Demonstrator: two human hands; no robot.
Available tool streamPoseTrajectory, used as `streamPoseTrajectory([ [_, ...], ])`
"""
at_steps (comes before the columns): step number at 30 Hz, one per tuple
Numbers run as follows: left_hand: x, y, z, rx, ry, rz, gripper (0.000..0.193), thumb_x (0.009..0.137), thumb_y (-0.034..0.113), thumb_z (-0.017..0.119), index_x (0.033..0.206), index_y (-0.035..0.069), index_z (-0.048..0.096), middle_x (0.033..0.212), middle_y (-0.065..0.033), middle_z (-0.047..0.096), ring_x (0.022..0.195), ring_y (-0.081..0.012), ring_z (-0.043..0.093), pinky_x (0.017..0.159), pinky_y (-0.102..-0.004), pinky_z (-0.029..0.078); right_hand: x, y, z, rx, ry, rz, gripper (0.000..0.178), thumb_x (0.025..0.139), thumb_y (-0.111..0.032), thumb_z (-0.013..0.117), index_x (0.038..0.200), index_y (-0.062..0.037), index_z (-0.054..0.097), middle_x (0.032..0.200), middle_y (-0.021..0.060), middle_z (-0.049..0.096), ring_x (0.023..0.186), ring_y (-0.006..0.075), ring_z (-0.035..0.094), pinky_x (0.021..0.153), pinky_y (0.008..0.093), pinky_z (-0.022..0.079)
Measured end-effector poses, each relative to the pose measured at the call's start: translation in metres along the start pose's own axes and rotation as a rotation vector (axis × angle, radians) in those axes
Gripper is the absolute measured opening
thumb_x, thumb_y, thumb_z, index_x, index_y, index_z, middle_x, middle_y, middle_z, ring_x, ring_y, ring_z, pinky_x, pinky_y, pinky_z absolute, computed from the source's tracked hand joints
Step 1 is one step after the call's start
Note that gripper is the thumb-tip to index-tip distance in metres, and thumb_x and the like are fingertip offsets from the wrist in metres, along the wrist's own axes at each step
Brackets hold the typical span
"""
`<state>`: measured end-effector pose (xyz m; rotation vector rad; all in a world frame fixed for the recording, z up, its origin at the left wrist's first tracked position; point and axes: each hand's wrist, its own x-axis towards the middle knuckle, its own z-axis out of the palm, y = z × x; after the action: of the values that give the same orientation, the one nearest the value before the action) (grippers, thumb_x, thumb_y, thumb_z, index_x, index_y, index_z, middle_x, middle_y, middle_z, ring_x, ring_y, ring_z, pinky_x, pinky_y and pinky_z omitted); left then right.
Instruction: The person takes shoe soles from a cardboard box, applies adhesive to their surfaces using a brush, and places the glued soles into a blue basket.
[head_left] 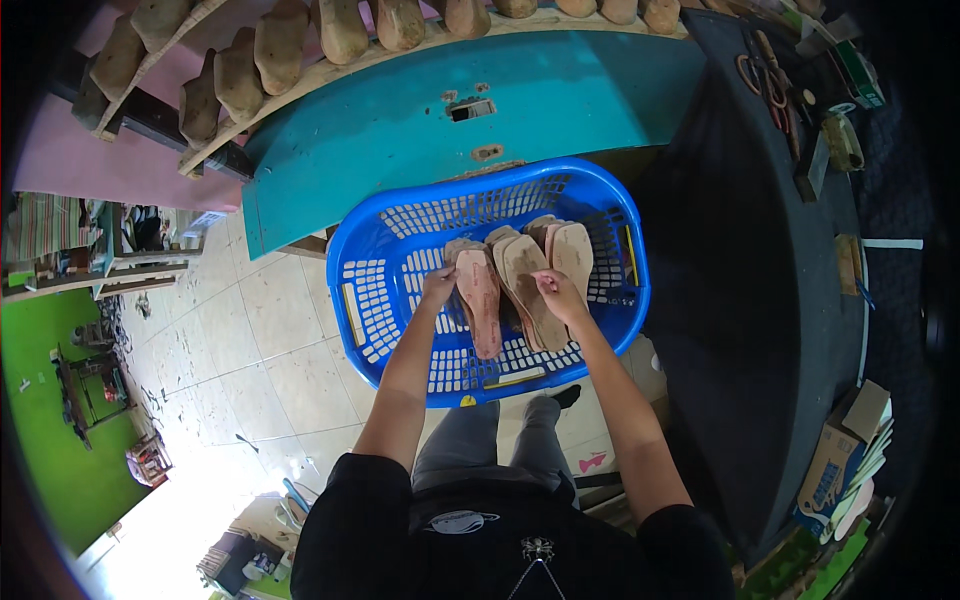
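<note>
Three stacks of shoe insoles stand side by side in a blue plastic basket. My left hand (438, 287) is closed at the left edge of the pinkish-brown insole stack (481, 305), its fingertips partly hidden. Over the tan middle insole stack (528, 270) is my right hand (562, 296), its fingers curled and touching the top insole; whether anything is pinched in them is hidden. Just right of that hand leans the right insole stack (572, 250). The blue basket (362, 225) has slotted walls and surrounds all the insoles.
A teal panel (380, 120) stands behind the basket. Wooden shoe lasts (278, 45) line a shelf above it. On the dark-covered surface at right lie scissors (765, 80) and other tools. A cardboard box (840, 455) sits at lower right. Scraps litter the tiled floor (270, 330).
</note>
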<state>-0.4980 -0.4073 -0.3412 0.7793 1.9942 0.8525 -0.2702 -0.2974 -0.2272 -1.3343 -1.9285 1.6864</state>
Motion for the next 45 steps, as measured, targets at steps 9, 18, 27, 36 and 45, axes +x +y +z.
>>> streamPoseTrajectory([
  [9,-0.007,0.006,-0.005,0.071,-0.135,-0.137,0.049,0.084,0.043,0.040,0.119,0.010,0.043,0.103,-0.0214,0.053,0.098,-0.0331,0.050,0.084,-0.0336,0.039,-0.017,0.013,0.006,-0.005,0.069,-0.010,0.019,0.079,-0.002,0.049,0.097,0.0007,0.054,0.078,0.0023,0.052,0.074,0.0097,0.051,0.067,0.0204,0.040],
  [18,-0.045,0.053,-0.001,-0.007,-0.128,0.157,0.039,0.080,0.023,0.049,0.111,-0.001,0.047,0.104,-0.0216,0.053,0.095,-0.0296,0.053,0.081,-0.0324,0.041,-0.050,0.038,-0.008,0.194,0.152,-0.096,0.021,0.079,-0.001,0.048,0.100,-0.0005,0.053,0.086,0.0033,0.054,0.077,0.0096,0.051,0.069,0.0200,0.041],
  [27,-0.136,0.167,0.061,-0.028,-0.239,0.524,0.035,0.078,0.017,0.053,0.108,-0.001,0.049,0.096,-0.0187,0.055,0.089,-0.0249,0.054,0.077,-0.0292,0.042,-0.152,0.000,-0.074,0.193,0.522,-0.193,0.021,0.082,-0.009,0.049,0.101,-0.0013,0.053,0.090,0.0008,0.053,0.075,0.0069,0.046,0.067,0.0193,0.039],
  [36,-0.249,0.331,0.174,-0.045,-0.524,0.930,0.032,0.078,0.016,0.054,0.105,-0.002,0.050,0.098,-0.0161,0.054,0.093,-0.0255,0.052,0.080,-0.0309,0.041,-0.288,-0.012,-0.182,0.277,0.853,-0.260,0.021,0.082,-0.010,0.049,0.103,-0.0054,0.053,0.100,0.0035,0.048,0.090,0.0109,0.048,0.069,0.0218,0.042],
  [45,-0.362,0.439,0.300,-0.087,-0.775,1.248,0.031,0.077,0.013,0.055,0.104,-0.001,0.051,0.099,-0.0155,0.054,0.095,-0.0254,0.052,0.083,-0.0316,0.039,-0.444,0.004,-0.286,0.207,1.271,-0.349,0.019,0.081,-0.009,0.050,0.099,-0.0043,0.055,0.099,0.0047,0.048,0.087,0.0113,0.048,0.070,0.0217,0.042],
])
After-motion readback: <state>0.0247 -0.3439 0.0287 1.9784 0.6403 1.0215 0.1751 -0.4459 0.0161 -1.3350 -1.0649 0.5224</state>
